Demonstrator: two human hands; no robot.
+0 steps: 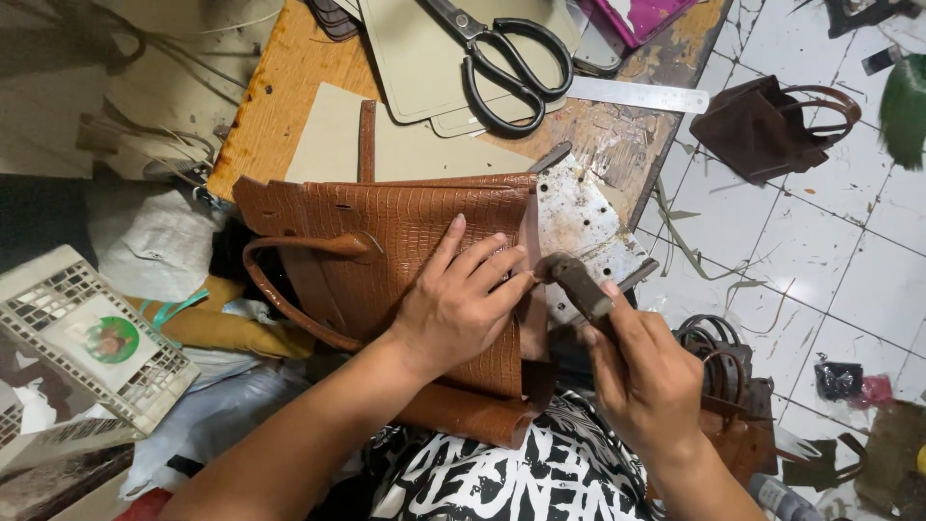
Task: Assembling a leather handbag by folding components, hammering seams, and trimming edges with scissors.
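Brown, scale-embossed leather bag (386, 241) lies across the table (280, 96) edge and your lap. Your left hand (458, 304) presses flat on it, fingers spread toward 1 o'clock, gripping nothing. Your right hand (641, 371) is clenched round a dark hammer (577, 280); its long axis runs 4 to 10 o'clock, head touching the bag's right seam just beside your left fingertips. A pitted metal plate (579, 217) sits under that seam. Black scissors (506, 58) and a steel ruler (641, 95) lie at 12 o'clock.

Worn wooden bench (289, 87): black scissors (506, 58) on beige card panels (415, 58), steel ruler (637, 94), perforated metal plate (579, 217) at the corner, brown textured bag (386, 241) overhanging.
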